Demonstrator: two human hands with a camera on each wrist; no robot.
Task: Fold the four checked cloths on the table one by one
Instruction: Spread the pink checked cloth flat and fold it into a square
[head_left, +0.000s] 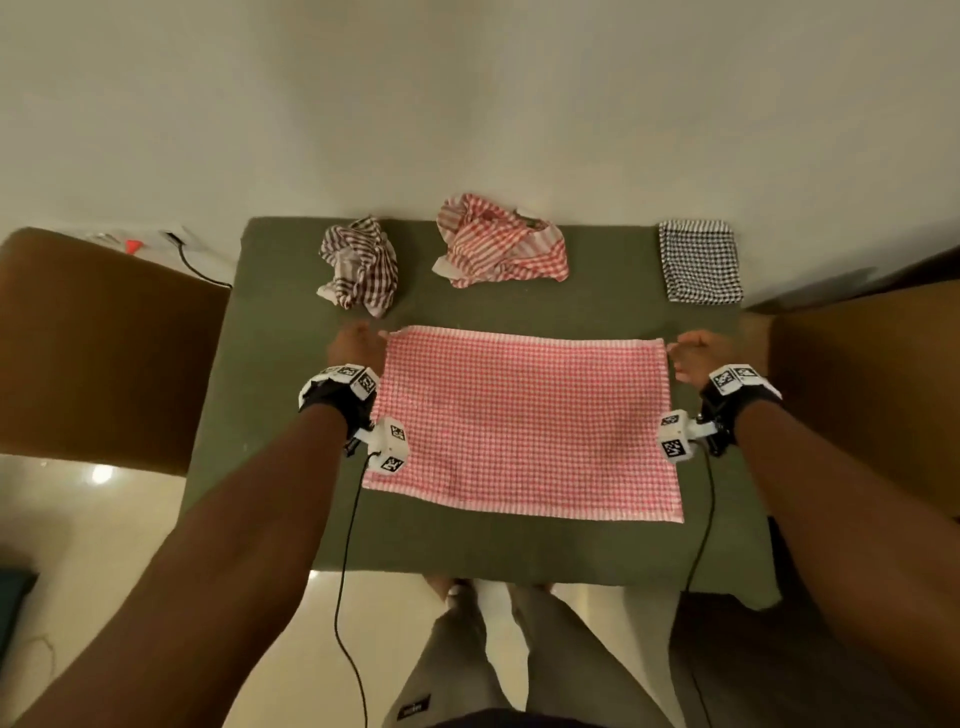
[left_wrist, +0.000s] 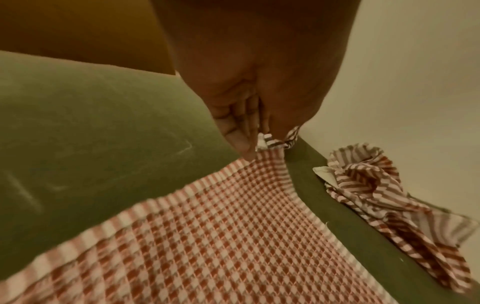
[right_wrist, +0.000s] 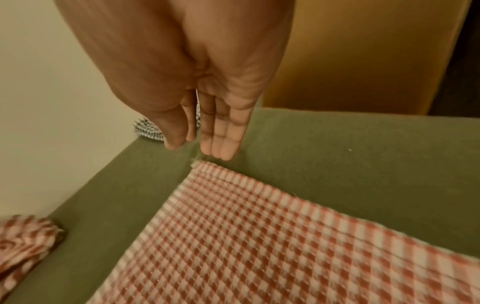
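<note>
A pink checked cloth (head_left: 519, 421) lies spread flat in the middle of the green table (head_left: 275, 364). My left hand (head_left: 363, 338) is at its far left corner. In the left wrist view the left hand (left_wrist: 259, 144) has that corner (left_wrist: 267, 162) drawn up to a point between thumb and fingertips. At the far right corner is my right hand (head_left: 680, 353). Its fingers (right_wrist: 221, 142) hang straight just above the flat corner (right_wrist: 202, 166) and hold nothing. Along the far edge lie a crumpled brown-striped cloth (head_left: 361, 265), a crumpled red checked cloth (head_left: 498, 244) and a folded black checked cloth (head_left: 698, 262).
A pale wall runs right behind the table's far edge. Brown chairs stand at the left (head_left: 93, 343) and at the right (head_left: 857, 384). Cables hang from both wrists over the near edge. My legs (head_left: 467, 649) stand below it.
</note>
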